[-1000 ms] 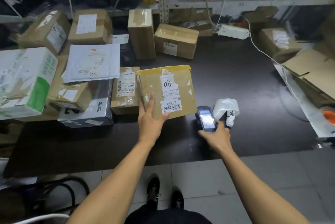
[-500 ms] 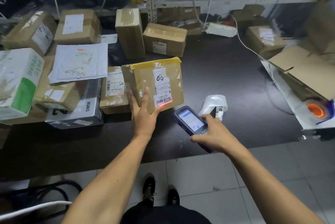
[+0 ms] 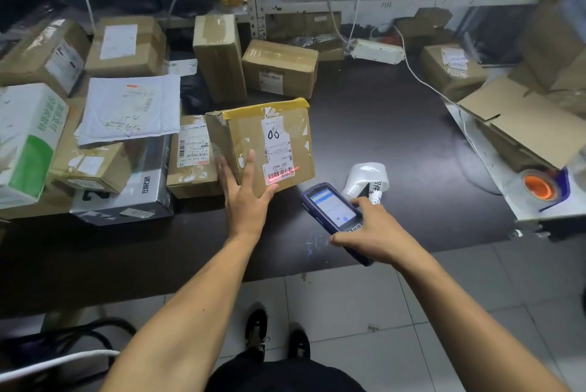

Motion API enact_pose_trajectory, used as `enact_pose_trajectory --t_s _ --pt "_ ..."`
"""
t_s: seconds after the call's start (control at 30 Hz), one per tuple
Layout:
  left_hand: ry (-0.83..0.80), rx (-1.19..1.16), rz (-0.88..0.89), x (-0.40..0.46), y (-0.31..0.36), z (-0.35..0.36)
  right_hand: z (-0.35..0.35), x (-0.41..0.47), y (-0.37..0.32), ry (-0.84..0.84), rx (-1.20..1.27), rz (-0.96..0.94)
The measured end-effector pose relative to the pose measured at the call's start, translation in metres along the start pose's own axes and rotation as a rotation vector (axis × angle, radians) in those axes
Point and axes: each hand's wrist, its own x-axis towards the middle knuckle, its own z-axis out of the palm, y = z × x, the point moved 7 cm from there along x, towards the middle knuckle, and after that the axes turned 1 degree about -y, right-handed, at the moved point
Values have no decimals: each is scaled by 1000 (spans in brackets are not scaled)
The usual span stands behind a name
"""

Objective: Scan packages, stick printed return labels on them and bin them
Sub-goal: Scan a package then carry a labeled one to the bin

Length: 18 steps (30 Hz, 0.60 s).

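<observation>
On the dark table [image 3: 380,125], near its front edge, a brown box [image 3: 269,144] with yellow tape along its top edge stands tilted up toward the camera. The left hand [image 3: 247,198] props it from the near side, fingers straight and spread against the front face, thumb at the lower edge. A white label [image 3: 277,150] on that face carries handwritten marks and a barcode at the bottom, and a red scan line [image 3: 282,173] crosses the barcode. The right hand [image 3: 377,230] grips a dark handheld scanner [image 3: 333,214], fingers curled round its body, lit screen facing up and its front end aimed at the box. Just beyond the scanner a curled strip of white printed labels [image 3: 367,177] lies on the table. Left of the box sit more parcels: a small taped box [image 3: 192,157] touching it, a white mailer [image 3: 130,106] on a stack, and a green and white carton [image 3: 28,141]. A tape roll [image 3: 539,185] with an orange core sits at the right edge.
</observation>
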Motion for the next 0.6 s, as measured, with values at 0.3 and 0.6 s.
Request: enact_pose_trajectory --t_s 0.3,0.6 --pt "-5 2 -7 0 3 -1 0 0 -4 -4 0 -4" --pt "7 11 0 0 3 -2 1 3 -6 14 -17 -2"
